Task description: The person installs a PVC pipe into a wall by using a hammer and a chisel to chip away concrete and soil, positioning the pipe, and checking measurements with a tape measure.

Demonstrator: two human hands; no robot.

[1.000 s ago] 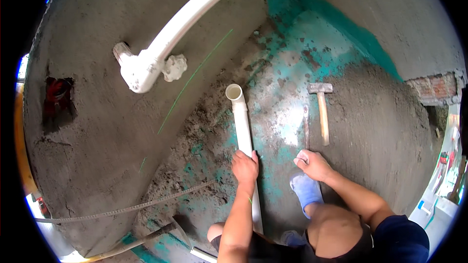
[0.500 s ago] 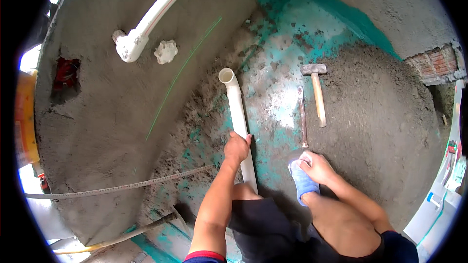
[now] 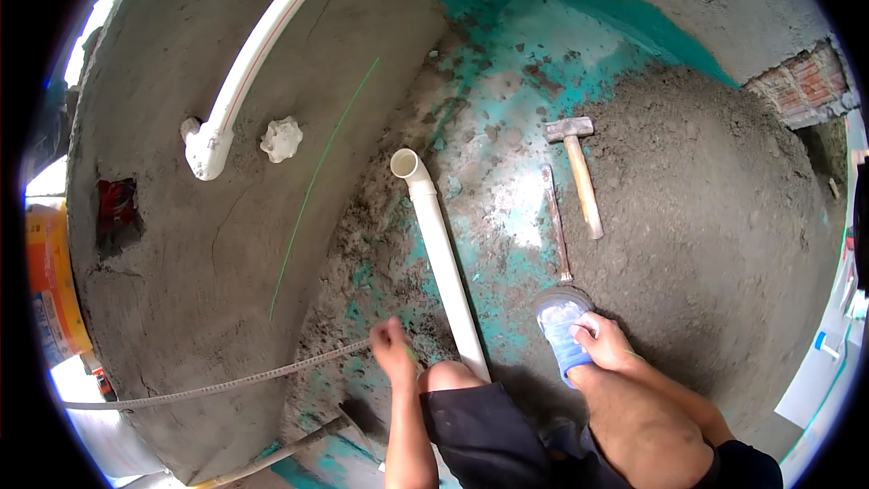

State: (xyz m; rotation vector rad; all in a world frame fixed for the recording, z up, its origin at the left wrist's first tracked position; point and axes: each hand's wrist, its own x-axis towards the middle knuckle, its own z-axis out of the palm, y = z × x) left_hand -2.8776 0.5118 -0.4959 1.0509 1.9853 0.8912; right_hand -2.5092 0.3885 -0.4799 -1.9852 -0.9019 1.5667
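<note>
My left hand, blurred, reaches beside the end of a long tape measure blade; whether it grips the blade is unclear. My right hand has its fingers curled at my blue shoe; anything inside them is hidden. A white elbowed pipe lies on the teal-stained, rubble-strewn floor. Right of it lie a rusty rod-like tool and a sledgehammer with a wooden handle.
A cement wall at left carries a white pipe, a knob and a green line. A yellow bucket sits at the left edge. A long-handled tool lies lower left. Rough mortar covers the right.
My left hand has let go of the white pipe and moved down and left toward the tape blade. My right hand has stayed by the shoe, shifting slightly down and right.
</note>
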